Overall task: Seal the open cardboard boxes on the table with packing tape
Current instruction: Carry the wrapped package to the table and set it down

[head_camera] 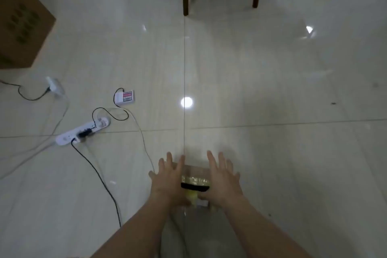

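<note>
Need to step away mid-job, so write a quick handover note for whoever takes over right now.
Left hand: open, fingers spread, pressing the small box at its left edge.
Right hand: the same at its right edge.
The small box sits on the tiled floor, not on a table. A glossy tape strip crosses its top.
Done: the tape strip is laid, though full sealing is unclear.
Left: check the large box, far left. Its flaps are out of view.

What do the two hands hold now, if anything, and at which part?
A small cardboard box, between the flat palms: left hand on its left side, right hand on its right side, fingers straight.
</note>
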A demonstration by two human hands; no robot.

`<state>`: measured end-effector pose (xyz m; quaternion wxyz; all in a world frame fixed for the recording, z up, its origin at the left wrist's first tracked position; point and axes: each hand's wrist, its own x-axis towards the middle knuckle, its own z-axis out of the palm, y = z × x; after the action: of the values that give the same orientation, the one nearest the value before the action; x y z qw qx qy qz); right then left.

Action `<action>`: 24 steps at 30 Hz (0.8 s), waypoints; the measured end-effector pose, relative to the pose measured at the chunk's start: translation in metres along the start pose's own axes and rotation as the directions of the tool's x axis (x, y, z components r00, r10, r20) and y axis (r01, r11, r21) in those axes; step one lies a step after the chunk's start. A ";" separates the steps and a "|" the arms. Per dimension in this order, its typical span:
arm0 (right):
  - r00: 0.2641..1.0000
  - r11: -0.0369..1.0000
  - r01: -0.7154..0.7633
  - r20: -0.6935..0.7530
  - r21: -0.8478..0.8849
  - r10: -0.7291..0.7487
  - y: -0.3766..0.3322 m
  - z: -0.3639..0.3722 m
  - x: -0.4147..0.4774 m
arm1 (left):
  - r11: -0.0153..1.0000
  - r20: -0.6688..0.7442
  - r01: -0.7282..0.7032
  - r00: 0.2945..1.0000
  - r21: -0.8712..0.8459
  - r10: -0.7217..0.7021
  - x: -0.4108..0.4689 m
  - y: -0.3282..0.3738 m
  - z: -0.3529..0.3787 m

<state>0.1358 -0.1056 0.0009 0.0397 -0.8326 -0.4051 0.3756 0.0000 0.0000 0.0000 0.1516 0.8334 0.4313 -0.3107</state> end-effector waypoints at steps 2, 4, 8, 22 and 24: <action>0.999 1.000 -0.001 0.050 -0.013 0.002 0.009 0.019 0.014 | 0.996 0.065 -0.010 0.998 0.090 0.004 0.016 0.007 0.020; 0.995 0.998 -0.005 0.102 -0.060 0.011 0.019 0.039 0.027 | 0.981 0.067 -0.024 0.998 0.193 0.011 0.032 0.008 0.040; 0.995 0.991 0.016 0.102 -0.130 -0.002 0.034 0.068 0.032 | 0.960 0.013 -0.070 0.998 0.271 0.069 0.039 0.006 0.060; 0.974 0.972 0.218 -0.077 0.082 -0.212 -0.021 -0.106 -0.024 | 0.969 -0.235 -0.050 0.966 0.242 0.109 -0.044 0.006 -0.124; 0.963 0.955 0.244 -0.160 0.168 -0.217 -0.034 -0.151 -0.037 | 0.979 -0.285 -0.051 0.952 0.199 0.108 -0.062 0.005 -0.169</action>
<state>0.1989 -0.0730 0.1430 0.1893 -0.7965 -0.4589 0.3453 0.0426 0.0469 0.1690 0.0180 0.8977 0.3834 -0.2164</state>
